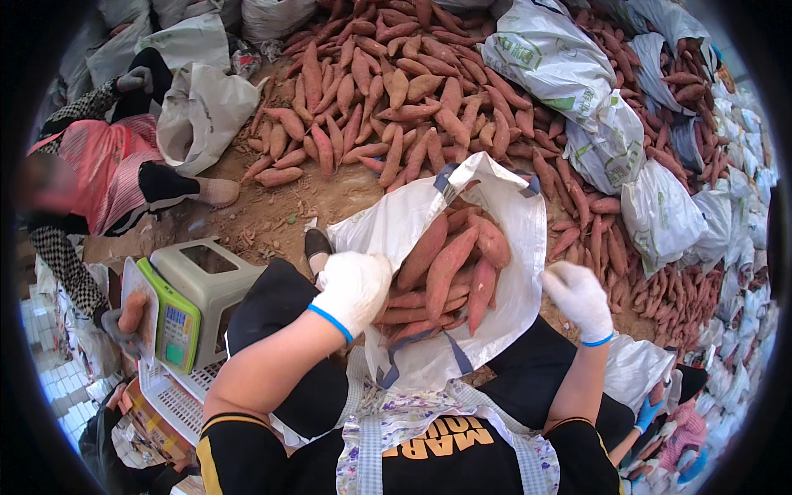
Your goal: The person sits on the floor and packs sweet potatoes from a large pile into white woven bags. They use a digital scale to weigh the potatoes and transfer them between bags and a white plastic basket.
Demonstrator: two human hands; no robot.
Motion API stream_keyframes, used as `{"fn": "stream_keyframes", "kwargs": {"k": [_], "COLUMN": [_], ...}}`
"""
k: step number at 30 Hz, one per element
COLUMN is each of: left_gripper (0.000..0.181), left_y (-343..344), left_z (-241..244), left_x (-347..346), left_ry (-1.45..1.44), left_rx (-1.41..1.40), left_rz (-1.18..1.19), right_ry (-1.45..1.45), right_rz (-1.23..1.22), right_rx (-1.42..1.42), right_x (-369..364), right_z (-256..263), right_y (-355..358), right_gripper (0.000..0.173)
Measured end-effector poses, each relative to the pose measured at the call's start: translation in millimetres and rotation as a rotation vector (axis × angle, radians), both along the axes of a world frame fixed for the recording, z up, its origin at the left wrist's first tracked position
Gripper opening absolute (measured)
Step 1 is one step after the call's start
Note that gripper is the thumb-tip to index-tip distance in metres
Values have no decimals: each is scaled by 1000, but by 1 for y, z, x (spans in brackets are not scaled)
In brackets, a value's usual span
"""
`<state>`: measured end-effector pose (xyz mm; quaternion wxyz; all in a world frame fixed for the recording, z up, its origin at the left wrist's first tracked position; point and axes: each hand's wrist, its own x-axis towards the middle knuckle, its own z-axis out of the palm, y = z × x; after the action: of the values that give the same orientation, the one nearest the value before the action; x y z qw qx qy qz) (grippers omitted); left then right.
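A white woven sack point(520, 247) stands with its mouth wide between my knees, with several large sweet potatoes point(455, 266) inside and dark strap handles at its rim. My left hand point(356, 288), in a white knit glove with a blue cuff, is closed on the sack's left edge. My right hand point(576, 297), gloved alike, has its curled fingers at the sack's right edge; whether they pinch the cloth cannot be told. Beyond the sack lies a big heap of sweet potatoes point(408, 93) on bare soil.
At left, a co-worker's gloved hand rests by a sweet potato point(132, 312) on a green digital scale point(179, 328), beside a beige plastic stool point(210, 272). An upright white sack point(201, 117) is near the co-worker. Filled white sacks point(659, 213) line the right. Other people work at lower right.
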<state>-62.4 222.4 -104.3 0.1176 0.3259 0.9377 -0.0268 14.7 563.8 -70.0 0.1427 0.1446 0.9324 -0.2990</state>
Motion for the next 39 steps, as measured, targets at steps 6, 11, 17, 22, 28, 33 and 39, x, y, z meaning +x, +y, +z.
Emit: {"fn": "stream_keyframes", "kwargs": {"k": [6,11,17,22,28,33,39], "left_gripper": [18,46,41,38,47,52,54], "left_y": [12,28,34,36,29,28,27], "left_z": [15,34,20,30,41,33,24], "left_x": [-13,-81,-102,-112,-122,-136,-136], "left_ry": [54,-363,-315,-344,-400,-427,-457], "left_rx": [-46,224,394,392,263,252,240], "left_rz": [-94,157,157,119,63,90,144], "right_ry": [138,236,146,9,35,-126,-198], "right_rz": [-545,-183,161,99,25,99,-86], "right_rx": [-641,-129,-5,43,77,319,443], "right_x": [-69,-166,-297,-377,-441,-491,-501], "right_z": [-45,-62,-108,-211,-279,-339,-356], "right_y": [101,100,24,37,34,27,7], "right_gripper": [31,36,46,47,47,77,96]}}
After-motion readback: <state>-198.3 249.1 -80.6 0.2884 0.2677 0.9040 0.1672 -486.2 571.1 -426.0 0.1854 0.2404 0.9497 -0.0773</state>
